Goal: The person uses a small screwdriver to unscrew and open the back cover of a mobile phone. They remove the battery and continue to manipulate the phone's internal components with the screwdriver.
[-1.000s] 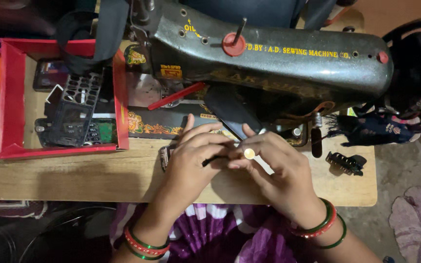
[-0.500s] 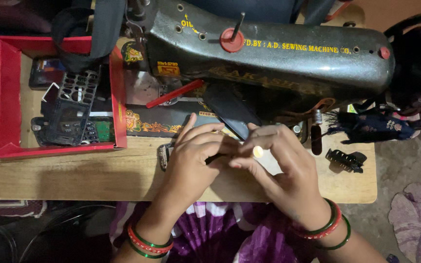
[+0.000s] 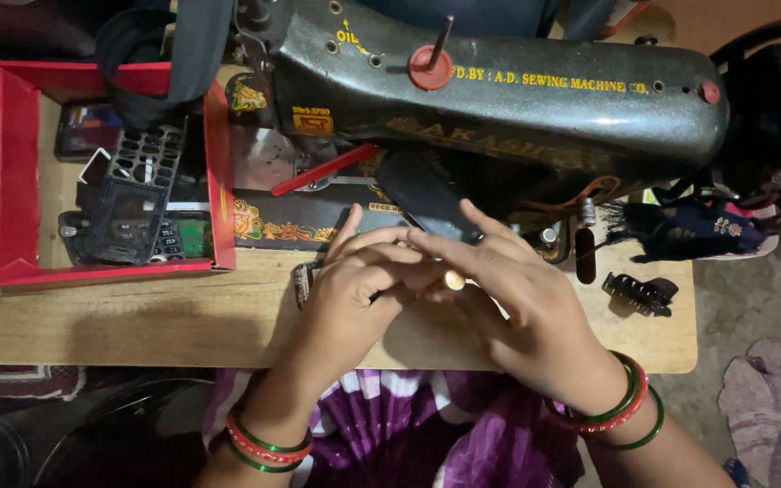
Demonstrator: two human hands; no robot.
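Both hands meet over the front of a wooden table (image 3: 137, 316), just in front of a dark green sewing machine (image 3: 517, 108). My left hand (image 3: 350, 294) pinches a thin dark tool (image 3: 375, 295) whose tip points right. My right hand (image 3: 526, 303) holds a small piece with a round cream end (image 3: 455, 280) between thumb and fingers. Its fingertips rest across the left hand's fingers. Most of the piece is hidden under the hands. Both wrists wear red and green bangles.
A red tray (image 3: 6, 181) at the left holds dismantled phone parts (image 3: 133, 199). A red-handled tool (image 3: 323, 170) and a flat black object (image 3: 422, 194) lie on the machine bed. To the right are a black hair clip (image 3: 639, 294) and dark blue cloth (image 3: 689, 230).
The hands have closed together and shifted slightly left. The right fingers now lie over the left hand, and the white strip seen under the right hand is now mostly covered.
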